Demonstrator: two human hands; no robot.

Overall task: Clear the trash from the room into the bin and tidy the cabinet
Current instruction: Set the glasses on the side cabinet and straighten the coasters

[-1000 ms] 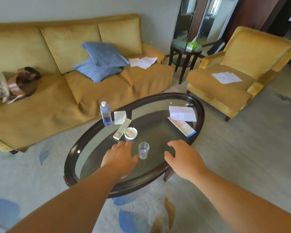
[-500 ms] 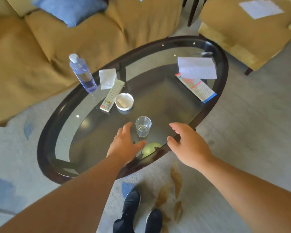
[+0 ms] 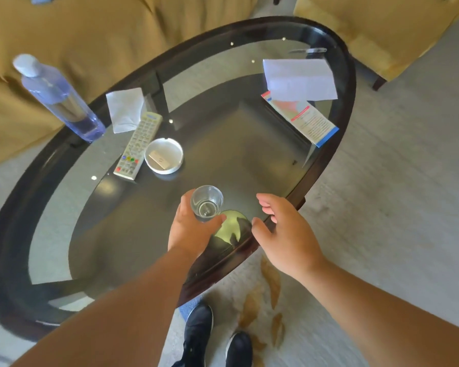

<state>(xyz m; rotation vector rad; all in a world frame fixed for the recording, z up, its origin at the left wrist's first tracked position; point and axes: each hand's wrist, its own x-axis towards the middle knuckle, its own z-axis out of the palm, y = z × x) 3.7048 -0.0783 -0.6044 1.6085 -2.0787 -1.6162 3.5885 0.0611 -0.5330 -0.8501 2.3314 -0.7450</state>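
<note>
My left hand (image 3: pixel 190 227) grips a small clear drinking glass (image 3: pixel 206 202) near the front edge of the oval glass coffee table (image 3: pixel 326 165). My right hand (image 3: pixel 284 231) hovers open just right of it, above the table's dark rim, holding nothing. A round green thing (image 3: pixel 232 225) shows through the glass between my hands. On the table lie a white napkin (image 3: pixel 125 108), a white sheet of paper (image 3: pixel 300 79), a printed leaflet (image 3: pixel 306 120) and a plastic water bottle (image 3: pixel 56 98).
A remote control (image 3: pixel 138 145) and a white ashtray (image 3: pixel 164 159) sit left of centre on the table. A yellow sofa (image 3: pixel 96 35) stands behind the table, a yellow armchair (image 3: pixel 382 25) at the top right. My black shoes (image 3: pixel 199 337) stand on the pale carpet.
My left hand moved forward and closed round the glass. The camera came closer and tilted further down. My right hand stayed open beside the glass.
</note>
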